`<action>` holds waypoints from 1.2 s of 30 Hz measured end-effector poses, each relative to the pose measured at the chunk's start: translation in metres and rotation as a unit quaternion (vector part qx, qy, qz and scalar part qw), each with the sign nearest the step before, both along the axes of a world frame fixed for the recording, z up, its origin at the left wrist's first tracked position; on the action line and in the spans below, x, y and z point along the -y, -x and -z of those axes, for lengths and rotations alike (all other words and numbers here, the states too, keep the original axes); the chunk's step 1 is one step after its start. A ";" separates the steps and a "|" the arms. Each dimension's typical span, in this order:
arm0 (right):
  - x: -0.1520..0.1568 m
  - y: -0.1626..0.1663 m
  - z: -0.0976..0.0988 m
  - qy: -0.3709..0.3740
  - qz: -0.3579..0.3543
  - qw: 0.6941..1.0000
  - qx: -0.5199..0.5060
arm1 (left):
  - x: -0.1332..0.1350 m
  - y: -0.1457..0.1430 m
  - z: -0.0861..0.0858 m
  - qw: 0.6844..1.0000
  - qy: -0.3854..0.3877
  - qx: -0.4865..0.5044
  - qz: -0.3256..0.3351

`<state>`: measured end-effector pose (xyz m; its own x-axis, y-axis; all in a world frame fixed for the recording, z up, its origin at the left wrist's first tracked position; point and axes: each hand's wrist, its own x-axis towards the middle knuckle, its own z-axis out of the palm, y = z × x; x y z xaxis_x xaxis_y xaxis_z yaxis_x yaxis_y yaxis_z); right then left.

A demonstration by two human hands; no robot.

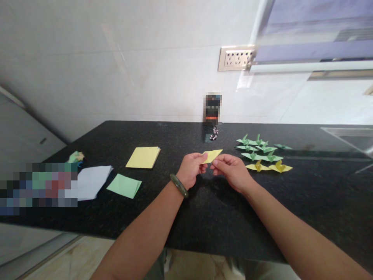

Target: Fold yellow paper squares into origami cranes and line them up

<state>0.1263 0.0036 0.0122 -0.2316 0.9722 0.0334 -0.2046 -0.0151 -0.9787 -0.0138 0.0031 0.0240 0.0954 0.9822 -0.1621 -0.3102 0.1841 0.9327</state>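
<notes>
A piece of folded yellow paper, narrowing to a point at its right end, is held above the dark counter. My left hand pinches its left end, thumb on top. At the lower right edge, the thumb and fingers of my right hand are closed on the same paper. To the right stand several folded green paper cranes in rows, with two yellow paper cranes in front of them. A stack of yellow paper lies left of my hands, and green paper sheets lie nearer to me.
White paper lies at the left beside a blurred-out patch. Against the wall leans a pixelated phone-like object with a beaded strap. A sink edge shows at the far right. The black counter ends in front of me.
</notes>
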 end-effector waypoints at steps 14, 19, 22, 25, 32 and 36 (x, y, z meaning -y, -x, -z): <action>0.000 -0.001 0.000 0.004 -0.004 1.000 -0.002 | 0.000 0.000 -0.001 1.000 0.018 0.024 0.006; 0.001 0.001 -0.002 0.034 0.025 0.999 -0.008 | 0.001 -0.002 0.000 1.000 0.001 0.004 -0.008; 0.001 0.002 -0.002 0.038 0.031 0.999 0.000 | 0.001 -0.003 0.002 1.000 -0.015 -0.017 -0.012; 0.001 0.003 -0.001 0.020 0.023 0.999 0.023 | 0.001 -0.004 0.004 0.999 -0.030 -0.031 -0.016; 0.002 0.004 0.003 -0.210 0.115 0.959 0.153 | 0.002 -0.006 0.005 0.994 -0.061 -0.086 -0.037; 0.001 -0.006 -0.003 -0.409 0.127 0.841 0.330 | 0.002 -0.005 0.002 0.990 -0.067 -0.110 -0.054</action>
<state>0.1319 0.0030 0.0152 -0.2506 0.7068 0.6615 0.4922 0.6815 -0.5416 -0.0091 0.0008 0.0220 -0.0343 0.9988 -0.0341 -0.1077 0.0302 0.9937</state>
